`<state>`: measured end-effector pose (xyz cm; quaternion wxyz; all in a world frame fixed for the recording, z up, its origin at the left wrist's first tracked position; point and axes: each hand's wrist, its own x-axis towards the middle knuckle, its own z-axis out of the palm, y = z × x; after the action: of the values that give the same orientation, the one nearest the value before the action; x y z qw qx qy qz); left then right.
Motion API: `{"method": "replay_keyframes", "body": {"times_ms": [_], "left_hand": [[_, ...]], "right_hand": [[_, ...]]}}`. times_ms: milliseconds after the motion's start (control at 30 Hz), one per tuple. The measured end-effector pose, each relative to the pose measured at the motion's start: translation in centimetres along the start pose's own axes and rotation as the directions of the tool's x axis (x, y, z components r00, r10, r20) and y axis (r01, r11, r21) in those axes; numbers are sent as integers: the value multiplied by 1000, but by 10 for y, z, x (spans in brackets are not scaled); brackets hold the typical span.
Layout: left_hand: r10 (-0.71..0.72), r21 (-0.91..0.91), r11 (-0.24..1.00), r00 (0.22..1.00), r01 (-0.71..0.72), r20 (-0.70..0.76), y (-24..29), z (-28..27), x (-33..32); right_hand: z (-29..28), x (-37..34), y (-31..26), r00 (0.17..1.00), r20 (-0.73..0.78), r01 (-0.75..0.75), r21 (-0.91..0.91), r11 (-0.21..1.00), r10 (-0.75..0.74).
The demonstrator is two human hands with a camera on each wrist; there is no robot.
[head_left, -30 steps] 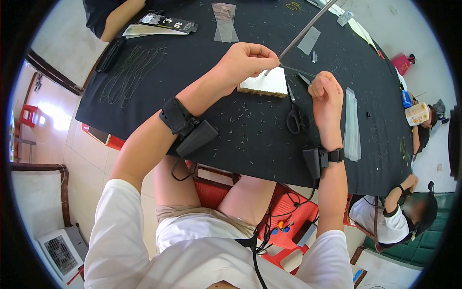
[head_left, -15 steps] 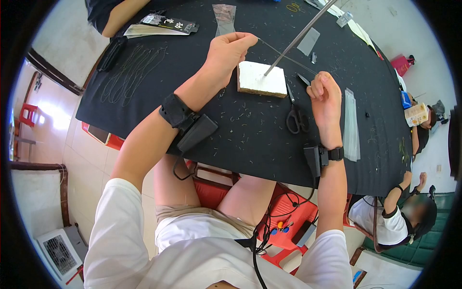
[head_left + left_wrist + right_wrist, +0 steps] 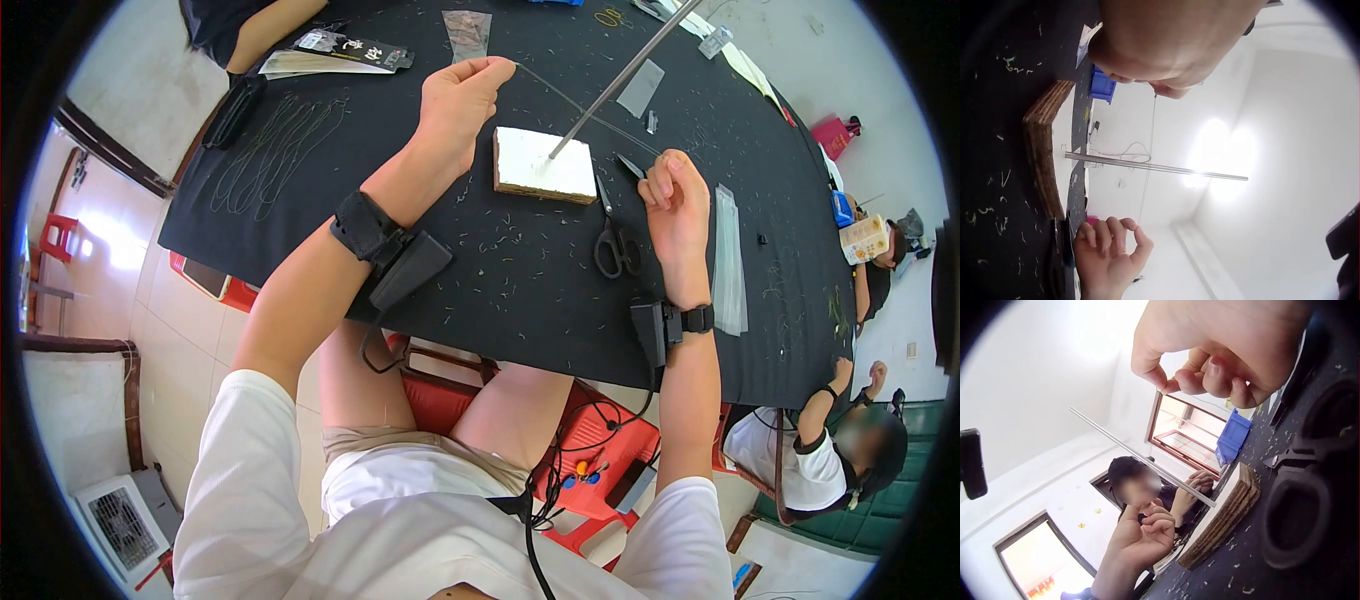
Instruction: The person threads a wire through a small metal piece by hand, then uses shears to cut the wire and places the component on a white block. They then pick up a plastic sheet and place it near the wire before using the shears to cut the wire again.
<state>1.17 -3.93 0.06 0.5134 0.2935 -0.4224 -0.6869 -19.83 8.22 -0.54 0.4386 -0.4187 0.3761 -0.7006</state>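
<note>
From where I stood, loops of thin cord (image 3: 262, 150) lay leftmost on the black cloth (image 3: 400, 270). The left hand (image 3: 460, 105) pinched one end of a thread (image 3: 555, 90) between thumb and forefinger. The thread stretched past a metal rod (image 3: 625, 75) standing tilted in a white-topped block (image 3: 525, 170). Beside the block lay scissors (image 3: 609, 222); above them, the right hand (image 3: 680, 205) pinched the other end.

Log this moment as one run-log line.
left hand: pinches thread | right hand: pinches thread | thread: strung between hands | metal rod: stands on white-topped block | scissors: beside block
</note>
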Motion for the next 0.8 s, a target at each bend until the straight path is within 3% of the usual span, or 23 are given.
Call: {"method": "replay_keyframes", "body": {"times_ms": [367,433,467,567,600,700,800], "left_hand": [[41,-7,999,998,-41,-40,2,-1,-1],[35,65,997,993,-43,112,3,2,-4],[36,65,997,993,-43,113,3,4,-6],[-40,337,935,908,-113,416,2,11,-14],[-42,337,935,908,-111,416,2,12,-16],[-128,444,879,813,-172,568,6,15,-22],[-150,426,886,756,-184,637,-1,13,-18]], "right_hand": [[-1,0,1,1000,13,16,-22,1000,-16],[2,-1,0,1000,-27,1,-35,999,-2],[2,-1,0,1000,-27,2,-34,999,-3],[3,-2,1,1000,-14,-11,-65,998,10],[4,-3,1,999,27,-30,-107,994,33],[16,-7,-5,989,99,-83,-232,969,108],[23,-13,-7,970,157,-117,-375,920,187]]}}
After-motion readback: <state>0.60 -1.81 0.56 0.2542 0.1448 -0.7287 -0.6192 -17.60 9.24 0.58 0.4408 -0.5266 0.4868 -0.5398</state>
